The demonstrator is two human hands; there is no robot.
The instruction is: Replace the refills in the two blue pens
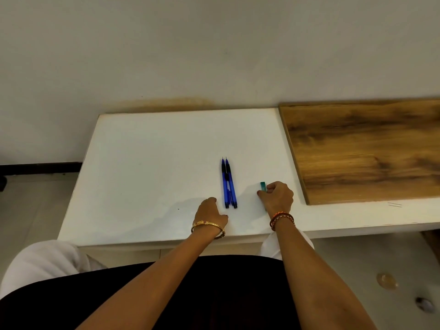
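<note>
A: While both pens lie untouched, why do the hands sit either side of them?

B: My guess is the job is only being set up. The two blue pens [229, 184] lie side by side, touching, tips pointing away from the person, near the front middle of the white table [147, 163]. Laid parallel like that, they are easy to pick up one at a time.

A: And the left hand [212, 214]?

B: It rests on the table just left of the pens' rear ends, fingers loosely curled, holding nothing that I can see. It looks ready to steady or lift a pen.

A: The right hand [277, 197]?

B: It is curled around a small teal object [262, 186], gripping it to the right of the pens, with only the far end poking out past the fingers. It may be a pack of refills, which would explain bringing it close, but that is a guess.

A: What can't you make out?

B: Most of the teal thing is buried in the fist, so its shape and contents are hidden. The left fingertips are tucked under the hand. No loose refills are visible. The wooden board [366, 148] to the right runs off the frame edge.
</note>
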